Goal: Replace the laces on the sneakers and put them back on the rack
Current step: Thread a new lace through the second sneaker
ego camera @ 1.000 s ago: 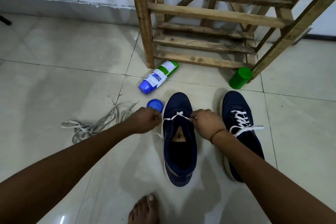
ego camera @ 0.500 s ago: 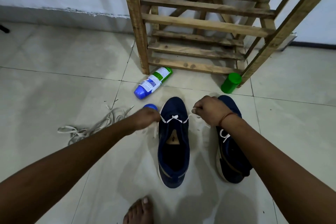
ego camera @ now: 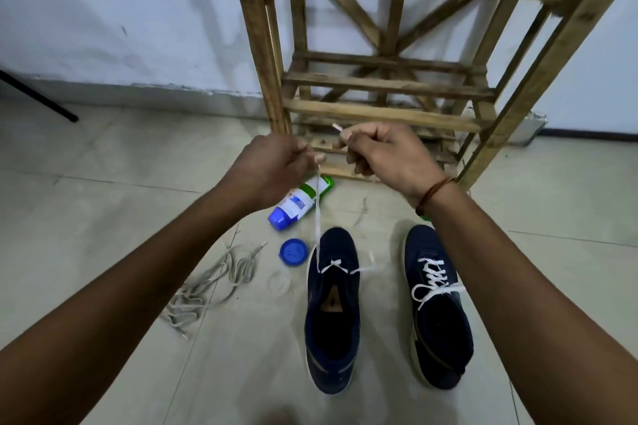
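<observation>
The two ends of a white lace (ego camera: 317, 217), threaded through the lowest eyelets of the left navy sneaker (ego camera: 332, 321) on the floor, are pinched in the closed fingers of the left hand (ego camera: 276, 166) and right hand (ego camera: 383, 152), while a capless bottle (ego camera: 299, 202), contents unseen, is lying by its blue cap (ego camera: 293, 252).

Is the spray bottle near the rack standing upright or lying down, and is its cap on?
Lying down, cap off. The spray bottle rests on its side on the floor tiles, and the blue cap lies apart from it, beside the left sneaker.
</observation>
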